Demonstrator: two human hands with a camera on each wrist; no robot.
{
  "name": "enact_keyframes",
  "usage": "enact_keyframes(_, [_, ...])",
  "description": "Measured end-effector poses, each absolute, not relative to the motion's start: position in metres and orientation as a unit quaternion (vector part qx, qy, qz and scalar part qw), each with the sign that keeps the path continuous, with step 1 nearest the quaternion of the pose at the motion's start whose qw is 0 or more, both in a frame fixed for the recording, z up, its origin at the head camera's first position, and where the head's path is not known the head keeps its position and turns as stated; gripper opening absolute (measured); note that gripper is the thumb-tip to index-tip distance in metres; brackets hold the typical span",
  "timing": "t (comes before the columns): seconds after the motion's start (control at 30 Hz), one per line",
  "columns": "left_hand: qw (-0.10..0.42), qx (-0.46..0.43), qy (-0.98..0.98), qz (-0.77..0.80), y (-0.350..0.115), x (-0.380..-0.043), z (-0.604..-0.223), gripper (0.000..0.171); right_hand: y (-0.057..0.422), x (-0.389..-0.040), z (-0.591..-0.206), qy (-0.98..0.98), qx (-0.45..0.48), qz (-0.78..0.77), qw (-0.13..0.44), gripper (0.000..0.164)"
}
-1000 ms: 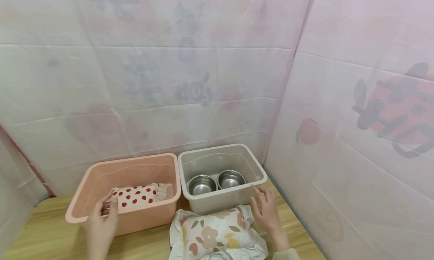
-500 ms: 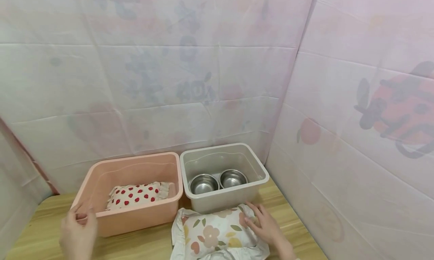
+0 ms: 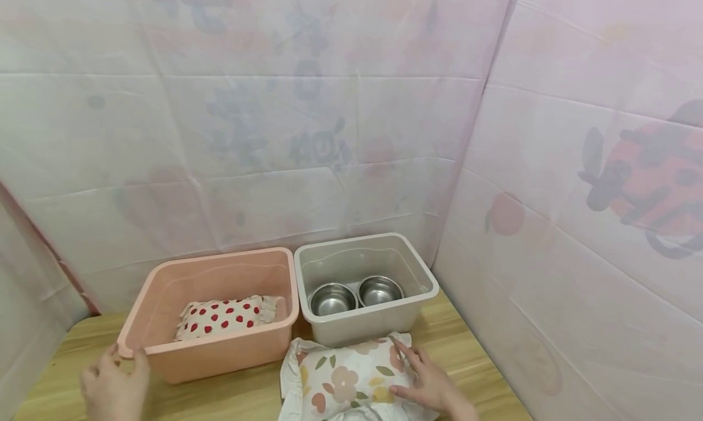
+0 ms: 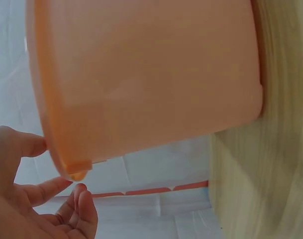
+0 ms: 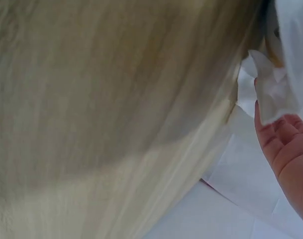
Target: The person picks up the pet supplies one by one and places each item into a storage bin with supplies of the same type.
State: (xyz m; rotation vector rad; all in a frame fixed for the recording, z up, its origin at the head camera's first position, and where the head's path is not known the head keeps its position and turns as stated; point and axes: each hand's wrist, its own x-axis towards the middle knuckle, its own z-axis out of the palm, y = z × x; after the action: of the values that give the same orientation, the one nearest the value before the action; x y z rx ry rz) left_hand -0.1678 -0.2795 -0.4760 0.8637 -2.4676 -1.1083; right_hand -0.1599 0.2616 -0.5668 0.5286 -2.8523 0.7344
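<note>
- Two hands, well apart. Left hand (image 3: 114,387) at the pink bin's near-left corner: thumb and index on the rim either side of the corner, other fingers loosely bent, not wrapped round it.
- Right hand (image 3: 431,384) on the right edge of the floral cushion (image 3: 346,381), fingers spread, not clamped.
- Pink bin (image 3: 230,354) stands upright, left half of the tabletop (image 3: 230,396). Strawberry cushion (image 3: 222,317) lies inside, toward the near wall; bin floor shows to its left.
- Gray bin (image 3: 362,325) upright, just right of pink. Rims meet or nearly; can't tell if touching. No working gap there.
- Two steel bowls, left (image 3: 333,300) and right (image 3: 381,291), side by side inside gray, both mouth up.
- Floral cushion lies flat, just near of gray's near wall, blocking that side. Contact with the wall: can't tell. Its near edge runs out of frame.
- Open room: strip of wood left of pink, wider strip near of it up to the floral cushion, another strip right of the cushion.
- Limits: printed back sheet (image 3: 263,201) close behind both far rims; right sheet (image 3: 549,274) along the table's right edge, near gray's right side. Little room far or right.
- Right wrist view: cushion's white ruffle hides the fingertips.
</note>
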Motion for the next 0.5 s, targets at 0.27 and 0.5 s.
enact_keyframes(0.27, [0.146, 0.274, -0.868, -0.388, -0.288, -0.174, -0.483, 0.063, 0.261, -0.16, -0.574, -0.945, 0.193, 0.262, 0.041, 0.109])
enact_keyframes(0.5, [0.176, 0.243, -0.877, -0.374, -0.294, -0.183, -0.485, 0.056, 0.259, -0.165, -0.582, -0.941, 0.212, 0.259, 0.043, 0.112])
